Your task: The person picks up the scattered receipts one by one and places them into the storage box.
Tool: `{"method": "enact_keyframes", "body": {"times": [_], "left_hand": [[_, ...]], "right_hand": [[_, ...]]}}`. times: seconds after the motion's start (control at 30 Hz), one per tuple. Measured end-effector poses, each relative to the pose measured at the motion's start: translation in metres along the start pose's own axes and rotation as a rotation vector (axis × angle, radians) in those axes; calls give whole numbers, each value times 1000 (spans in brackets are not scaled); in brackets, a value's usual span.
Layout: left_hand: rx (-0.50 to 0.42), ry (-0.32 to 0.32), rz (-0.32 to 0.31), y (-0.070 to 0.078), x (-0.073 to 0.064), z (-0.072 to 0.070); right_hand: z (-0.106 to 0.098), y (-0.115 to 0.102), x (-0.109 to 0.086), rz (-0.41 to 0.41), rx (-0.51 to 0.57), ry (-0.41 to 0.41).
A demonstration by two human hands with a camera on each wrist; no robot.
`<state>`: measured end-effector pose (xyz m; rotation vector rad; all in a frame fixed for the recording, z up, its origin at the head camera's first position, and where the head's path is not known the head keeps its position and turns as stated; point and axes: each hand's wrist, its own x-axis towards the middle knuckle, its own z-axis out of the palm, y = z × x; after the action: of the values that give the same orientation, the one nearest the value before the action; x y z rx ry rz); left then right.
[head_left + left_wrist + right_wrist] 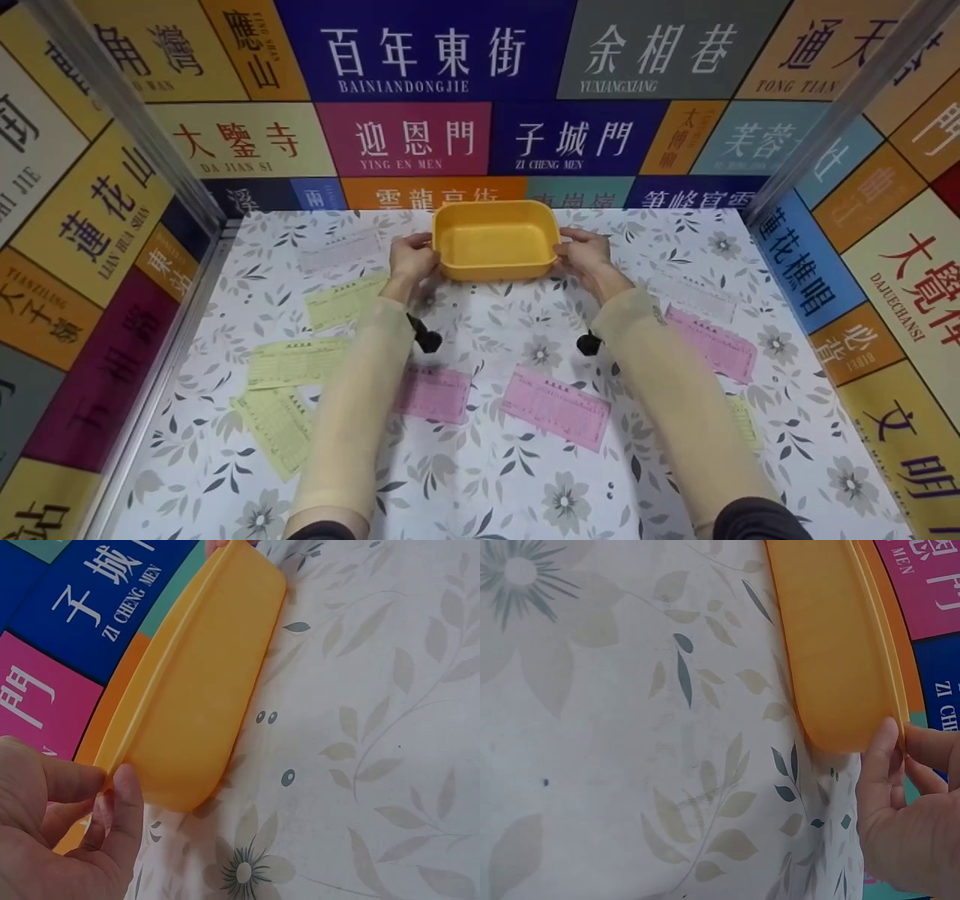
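A yellow plastic basin (496, 238), rectangular with rounded corners and nothing inside, is at the far edge of the table in the head view. My left hand (414, 259) pinches its rim at the left end. At the right end, my right hand (587, 253) pinches the rim too. In the left wrist view, the thumb and fingers of the left hand (71, 817) meet on the rim of the basin (202, 682). The right wrist view has the right hand (915, 802) gripping a corner of the basin (840, 645).
Yellow slips (296, 361) and a whitish slip (341, 251) lie on the left of the flowered tablecloth (480, 480). Pink slips (556, 405) lie nearer the front and to the right (712, 343). Sign-printed panels (405, 139) wall the back and both sides.
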<state>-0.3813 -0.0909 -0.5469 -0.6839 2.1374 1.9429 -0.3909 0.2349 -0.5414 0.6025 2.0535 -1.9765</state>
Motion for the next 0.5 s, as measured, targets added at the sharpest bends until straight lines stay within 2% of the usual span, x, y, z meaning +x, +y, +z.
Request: {"method": "enact_keyframes", "body": {"times": [0.1,0.27,0.5], "left_hand": [[2,-4,-8,-3,-1,-1],[-26,-12,-33,-6,-7,-4],[-47,-16,2,-13,-15,-7]], "right_hand": [[-1,1,-3,39,33,-11],[-4,8,-12,32,34,-33],[-5,17,-20,3,33,-23]]}}
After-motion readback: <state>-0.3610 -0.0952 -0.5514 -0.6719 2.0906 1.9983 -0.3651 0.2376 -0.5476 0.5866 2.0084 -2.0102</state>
